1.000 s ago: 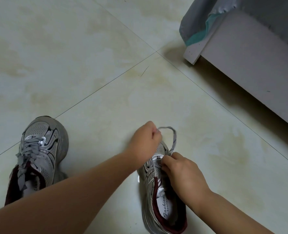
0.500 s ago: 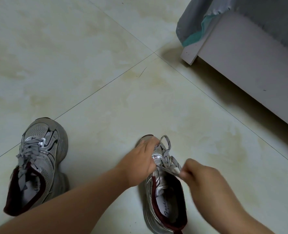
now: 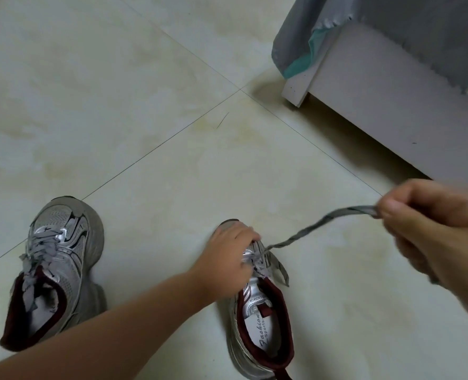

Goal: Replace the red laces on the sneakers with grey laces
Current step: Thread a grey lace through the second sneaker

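On the tiled floor point(image 3: 172, 187), head view, your left hand point(image 3: 227, 256) presses down on the toe and forefoot of the right-side sneaker point(image 3: 263, 319); its fingers curl over the upper at the lowest eyelets, and you cannot tell from this view whether they also pinch the lace there. Your right hand point(image 3: 430, 231) is clenched on the free end of the grey lace point(image 3: 317, 223), pinching it between thumb and forefinger.

Key relation: the lace runs taut from the eyelets toward 2 o'clock, ending at your right hand. Its long axis lies along that diagonal, whereas the sneaker's long axis runs 12 to 6, toe at 12. The left hand is the nearer one to the eyelets; the right is well apart from the shoe. A second, short lace end point(image 3: 280, 270) lies slack at the shoe's right flank.

The left-side sneaker point(image 3: 54, 270), at 9 o'clock, already carries grey lacing.

Legible text: the insole reads "Fashion Sports"; the tongue label shows "ENOVOA", partly hidden.

A white furniture base point(image 3: 378, 86) with grey cloth sits at 1 o'clock.
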`<action>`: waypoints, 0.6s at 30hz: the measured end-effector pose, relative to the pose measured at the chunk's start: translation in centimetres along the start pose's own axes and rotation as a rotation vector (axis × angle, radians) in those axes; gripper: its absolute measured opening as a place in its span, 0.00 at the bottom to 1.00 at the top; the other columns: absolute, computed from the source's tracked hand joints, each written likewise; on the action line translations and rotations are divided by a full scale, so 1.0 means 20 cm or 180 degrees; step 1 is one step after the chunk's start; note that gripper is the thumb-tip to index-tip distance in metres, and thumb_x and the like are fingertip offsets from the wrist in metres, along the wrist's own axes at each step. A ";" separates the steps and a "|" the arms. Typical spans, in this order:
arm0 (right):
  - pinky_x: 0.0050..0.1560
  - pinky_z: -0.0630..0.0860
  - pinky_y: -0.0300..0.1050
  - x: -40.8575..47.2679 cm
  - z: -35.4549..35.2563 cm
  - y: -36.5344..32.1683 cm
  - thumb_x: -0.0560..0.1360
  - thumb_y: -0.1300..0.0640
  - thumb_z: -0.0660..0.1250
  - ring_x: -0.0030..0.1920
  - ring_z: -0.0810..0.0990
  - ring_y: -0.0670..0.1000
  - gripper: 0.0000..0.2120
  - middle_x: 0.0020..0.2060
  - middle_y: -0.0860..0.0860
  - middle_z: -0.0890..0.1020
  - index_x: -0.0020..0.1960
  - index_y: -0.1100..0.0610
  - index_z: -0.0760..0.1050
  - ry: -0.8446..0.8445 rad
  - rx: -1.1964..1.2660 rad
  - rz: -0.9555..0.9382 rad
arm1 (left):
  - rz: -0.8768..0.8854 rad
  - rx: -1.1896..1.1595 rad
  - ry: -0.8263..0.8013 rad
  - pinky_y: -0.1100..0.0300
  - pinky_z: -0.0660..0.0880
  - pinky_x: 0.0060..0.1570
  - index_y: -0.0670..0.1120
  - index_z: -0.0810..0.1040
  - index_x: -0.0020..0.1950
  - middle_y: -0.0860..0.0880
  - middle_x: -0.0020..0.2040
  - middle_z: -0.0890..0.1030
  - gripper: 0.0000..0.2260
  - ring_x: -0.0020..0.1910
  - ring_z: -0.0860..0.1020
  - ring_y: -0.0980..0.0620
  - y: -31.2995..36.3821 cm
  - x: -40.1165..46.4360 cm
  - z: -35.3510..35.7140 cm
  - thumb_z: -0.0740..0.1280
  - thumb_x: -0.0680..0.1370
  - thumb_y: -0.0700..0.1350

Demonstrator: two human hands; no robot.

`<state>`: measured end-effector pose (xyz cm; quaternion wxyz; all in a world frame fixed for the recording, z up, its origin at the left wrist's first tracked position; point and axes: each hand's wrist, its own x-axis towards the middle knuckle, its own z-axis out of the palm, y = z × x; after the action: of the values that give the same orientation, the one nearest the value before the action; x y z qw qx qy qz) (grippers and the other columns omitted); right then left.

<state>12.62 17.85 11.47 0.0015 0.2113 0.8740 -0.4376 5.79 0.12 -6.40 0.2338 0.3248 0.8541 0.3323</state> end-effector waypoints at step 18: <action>0.46 0.70 0.44 0.21 0.76 0.69 0.77 0.58 0.55 0.53 0.77 0.60 0.11 0.51 0.60 0.78 0.52 0.60 0.75 -0.1074 -0.1691 0.1275 | -0.0358 -0.2632 0.0664 0.66 0.69 0.25 0.46 0.72 0.40 0.54 0.24 0.65 0.11 0.20 0.62 0.57 0.53 0.00 -0.78 0.56 0.80 0.44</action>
<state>11.15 14.97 -9.24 0.2859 0.2952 0.8859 -0.2151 0.46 -0.29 11.72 0.2744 0.1213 0.6845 0.6645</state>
